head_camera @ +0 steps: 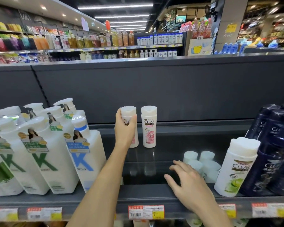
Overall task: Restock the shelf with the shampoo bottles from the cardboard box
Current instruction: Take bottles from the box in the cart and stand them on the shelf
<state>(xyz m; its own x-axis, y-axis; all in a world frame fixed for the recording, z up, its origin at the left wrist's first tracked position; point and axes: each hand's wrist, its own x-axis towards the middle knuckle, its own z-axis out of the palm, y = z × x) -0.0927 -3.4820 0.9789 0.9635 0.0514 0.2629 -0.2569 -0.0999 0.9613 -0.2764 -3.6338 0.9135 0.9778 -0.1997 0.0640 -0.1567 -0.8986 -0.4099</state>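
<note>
Placement step: the left hand, fingers clamped round a pink-label Clear shampoo bottle, stands it on the shelf beside its twin; right hand, fingers apart, hovers empty; release should follow.

"CLEAR" on pink-labelled white bottle, "CLEAR" on green-labelled bottle, "K KONO" on blue-labelled bottle

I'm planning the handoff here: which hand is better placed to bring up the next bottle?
Probably the right hand: it hovers open and empty at the shelf front. The left hand is busy gripping a pink-label bottle beside the standing one.
</note>
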